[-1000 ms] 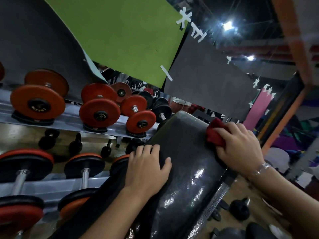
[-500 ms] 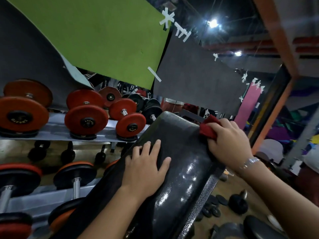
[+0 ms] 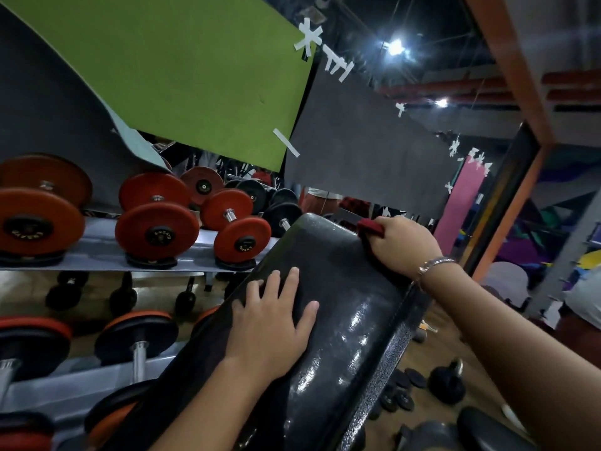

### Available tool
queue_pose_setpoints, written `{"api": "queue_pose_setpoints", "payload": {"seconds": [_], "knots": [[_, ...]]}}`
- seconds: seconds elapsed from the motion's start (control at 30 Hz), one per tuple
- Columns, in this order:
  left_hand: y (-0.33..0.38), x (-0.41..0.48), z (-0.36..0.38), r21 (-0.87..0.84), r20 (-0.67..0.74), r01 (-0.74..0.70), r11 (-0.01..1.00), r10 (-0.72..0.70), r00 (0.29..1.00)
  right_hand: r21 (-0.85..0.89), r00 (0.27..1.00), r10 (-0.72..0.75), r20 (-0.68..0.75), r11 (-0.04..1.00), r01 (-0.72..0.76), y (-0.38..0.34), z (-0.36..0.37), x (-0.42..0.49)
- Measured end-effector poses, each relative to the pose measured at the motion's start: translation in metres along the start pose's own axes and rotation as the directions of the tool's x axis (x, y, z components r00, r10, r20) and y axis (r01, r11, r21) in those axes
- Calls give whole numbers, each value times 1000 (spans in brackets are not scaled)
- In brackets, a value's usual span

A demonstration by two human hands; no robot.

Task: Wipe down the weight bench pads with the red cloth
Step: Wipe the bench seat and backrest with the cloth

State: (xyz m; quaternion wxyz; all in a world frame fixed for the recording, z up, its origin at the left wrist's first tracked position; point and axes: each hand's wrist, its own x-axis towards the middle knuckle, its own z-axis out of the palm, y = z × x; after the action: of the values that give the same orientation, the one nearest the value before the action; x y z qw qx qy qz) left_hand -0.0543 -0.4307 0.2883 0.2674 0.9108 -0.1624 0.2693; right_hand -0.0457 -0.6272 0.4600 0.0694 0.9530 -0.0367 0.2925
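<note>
Because the pad [image 3: 341, 288] sloped steeply, the left hand [image 3: 270, 323] lay flat and spread on it, likely to steady it. The right hand [image 3: 403, 245] gripped the cloth [image 3: 370, 227] against the pad's top right edge, seemingly wiping that corner.

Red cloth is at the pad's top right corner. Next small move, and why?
Probably drag the red cloth down the pad: the right hand grips it at the top right corner, most of the surface lies below, and the left hand rests flat on the pad.
</note>
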Motion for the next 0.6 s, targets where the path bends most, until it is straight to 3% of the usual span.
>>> {"api": "queue_pose_setpoints", "payload": {"seconds": [0.1,0.2,0.43,0.6], "knots": [[-1,-1,0,10,-8,-11,1000,11,1000,-93,979,-194,-59,978,188,-5,8,-17],[-1,-3,1,25,-18,-13,1000,13,1000,-120,910,-412,-45,906,405,8,3,-46],[-1,-2,3,7,-24,-9,1000,10,1000,-281,978,-181,-105,948,145,-17,16,-1],[-1,-2,2,-6,-40,-10,1000,10,999,-235,889,-458,-26,867,440,-32,23,-21]]}}
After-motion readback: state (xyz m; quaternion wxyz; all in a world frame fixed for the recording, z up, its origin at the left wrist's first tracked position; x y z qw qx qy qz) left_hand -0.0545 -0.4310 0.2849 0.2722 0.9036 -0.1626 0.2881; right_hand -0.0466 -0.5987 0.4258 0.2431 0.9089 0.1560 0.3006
